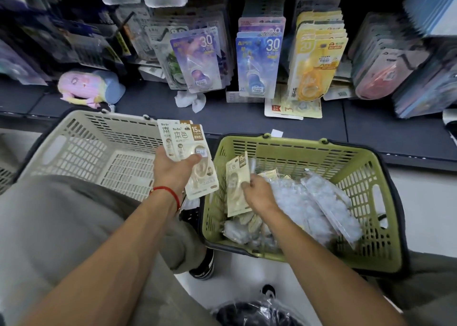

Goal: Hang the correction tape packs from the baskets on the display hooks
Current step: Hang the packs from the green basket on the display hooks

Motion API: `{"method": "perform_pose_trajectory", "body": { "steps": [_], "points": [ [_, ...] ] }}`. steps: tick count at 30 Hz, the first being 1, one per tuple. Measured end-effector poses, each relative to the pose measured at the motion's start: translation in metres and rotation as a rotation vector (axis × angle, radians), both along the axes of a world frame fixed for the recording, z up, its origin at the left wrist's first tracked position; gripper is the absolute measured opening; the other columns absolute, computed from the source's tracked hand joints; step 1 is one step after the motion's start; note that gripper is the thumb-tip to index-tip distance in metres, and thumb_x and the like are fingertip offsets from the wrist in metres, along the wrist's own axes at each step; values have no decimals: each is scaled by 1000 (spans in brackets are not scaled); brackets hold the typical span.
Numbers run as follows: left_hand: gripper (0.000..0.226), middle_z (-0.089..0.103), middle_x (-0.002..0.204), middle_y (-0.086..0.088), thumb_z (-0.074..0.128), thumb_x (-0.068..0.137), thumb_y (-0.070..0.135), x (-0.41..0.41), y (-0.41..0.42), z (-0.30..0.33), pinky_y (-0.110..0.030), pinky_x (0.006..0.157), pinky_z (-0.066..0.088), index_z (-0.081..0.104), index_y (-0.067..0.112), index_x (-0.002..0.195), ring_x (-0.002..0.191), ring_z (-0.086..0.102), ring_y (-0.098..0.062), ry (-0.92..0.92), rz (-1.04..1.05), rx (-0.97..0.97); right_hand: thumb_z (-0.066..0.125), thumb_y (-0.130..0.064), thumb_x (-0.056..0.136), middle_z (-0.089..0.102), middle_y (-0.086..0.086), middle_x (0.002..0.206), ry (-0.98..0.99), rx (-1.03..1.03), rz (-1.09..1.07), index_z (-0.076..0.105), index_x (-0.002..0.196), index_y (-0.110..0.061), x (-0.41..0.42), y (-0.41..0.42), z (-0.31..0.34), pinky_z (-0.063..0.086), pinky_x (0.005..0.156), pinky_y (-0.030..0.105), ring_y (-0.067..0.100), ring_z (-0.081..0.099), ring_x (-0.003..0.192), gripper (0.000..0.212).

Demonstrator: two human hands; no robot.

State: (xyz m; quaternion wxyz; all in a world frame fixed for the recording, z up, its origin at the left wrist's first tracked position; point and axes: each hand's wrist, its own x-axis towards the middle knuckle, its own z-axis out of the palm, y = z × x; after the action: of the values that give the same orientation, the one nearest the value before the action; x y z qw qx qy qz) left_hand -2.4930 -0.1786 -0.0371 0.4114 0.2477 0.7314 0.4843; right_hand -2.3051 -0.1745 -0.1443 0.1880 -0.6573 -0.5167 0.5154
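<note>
My left hand (173, 169) grips a small stack of beige correction tape packs (188, 147), thumb across their fronts, held above the gap between the two baskets. My right hand (257, 192) pinches another beige pack (236, 184) inside the green basket (371, 177), which holds more beige packs and clear plastic bags of stock. A beige basket (81, 147) stands to the left with nothing visible inside. Correction tape packs hang on display hooks (257, 66) above the dark shelf.
A pastel plush toy (86, 88) and a crumpled white tissue (190, 100) lie on the dark shelf (371, 130). Loose yellow packs lean at the shelf's foot. A black plastic bag (257, 313) sits on the floor near my shoe.
</note>
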Motion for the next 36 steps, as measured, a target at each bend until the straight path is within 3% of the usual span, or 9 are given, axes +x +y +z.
{"method": "perform_pose_trajectory", "body": {
  "steps": [6, 10, 13, 17, 20, 24, 28, 31, 36],
  "points": [
    [46, 75, 110, 9, 79, 88, 4, 13, 5, -4, -41, 91, 59, 59, 21, 125, 99, 72, -12, 27, -74, -5, 48, -5, 94, 68, -3, 74, 322, -11, -399, 61, 63, -21, 49, 22, 37, 43, 65, 30, 19, 55, 70, 38],
    [40, 79, 112, 2, 79, 90, 4, 32, 5, -5, -47, 93, 60, 63, 23, 122, 105, 76, -22, -157, -214, -20, 61, -18, 85, 75, 5, 92, 557, -39, -335, 67, 83, -11, 43, 26, 60, 55, 77, 42, 28, 70, 86, 10],
    [43, 78, 121, -2, 76, 94, 9, 39, 5, -3, -52, 97, 60, 61, 18, 133, 112, 75, -26, -337, -256, 0, 57, -21, 103, 80, -4, 102, 484, 88, -241, 74, 111, -15, 22, 25, 65, 59, 82, 36, 15, 76, 97, 20],
    [62, 76, 125, -9, 83, 87, 9, 34, 0, 2, -52, 91, 63, 52, 12, 140, 112, 76, -28, -379, -272, 80, 56, -34, 106, 78, -12, 92, 403, 187, -124, 74, 105, -24, -1, 29, 68, 56, 73, 26, 5, 73, 85, 20],
    [64, 77, 123, -7, 87, 82, 4, 22, -1, 2, -55, 87, 64, 54, 14, 135, 107, 77, -27, -325, -135, 58, 56, -41, 106, 77, -5, 102, 306, 185, -142, 75, 114, -21, -3, 32, 57, 59, 84, 37, 17, 73, 96, 28],
    [62, 78, 118, -1, 90, 79, 6, 3, -7, -2, -59, 88, 63, 56, 19, 128, 104, 77, -25, -257, 41, 31, 56, -30, 107, 75, 9, 94, -335, 156, 172, 75, 102, -9, 7, 23, 15, 58, 82, 36, 30, 72, 88, 28],
    [60, 77, 117, -1, 90, 78, 8, -3, -14, -6, -62, 86, 62, 55, 19, 125, 102, 77, -27, -230, 86, -10, 57, -37, 106, 67, 14, 121, -715, 185, 484, 69, 121, -9, -16, 4, -10, 50, 90, 36, 31, 64, 112, 33],
    [58, 77, 118, -1, 90, 79, 7, -1, -14, -7, -61, 88, 62, 55, 20, 123, 103, 77, -27, -209, 80, -17, 64, -15, 100, 61, 17, 139, -736, 173, 458, 62, 134, -5, -25, 0, -16, 50, 99, 36, 31, 60, 125, 35],
    [59, 77, 115, 5, 90, 80, 13, 7, -12, -4, -52, 82, 65, 54, 24, 126, 101, 77, -22, -169, 64, 22, 59, -34, 100, 71, 16, 114, -409, 72, 127, 62, 119, -7, -6, 17, 7, 50, 83, 37, 37, 68, 107, 33]
  ]
}}
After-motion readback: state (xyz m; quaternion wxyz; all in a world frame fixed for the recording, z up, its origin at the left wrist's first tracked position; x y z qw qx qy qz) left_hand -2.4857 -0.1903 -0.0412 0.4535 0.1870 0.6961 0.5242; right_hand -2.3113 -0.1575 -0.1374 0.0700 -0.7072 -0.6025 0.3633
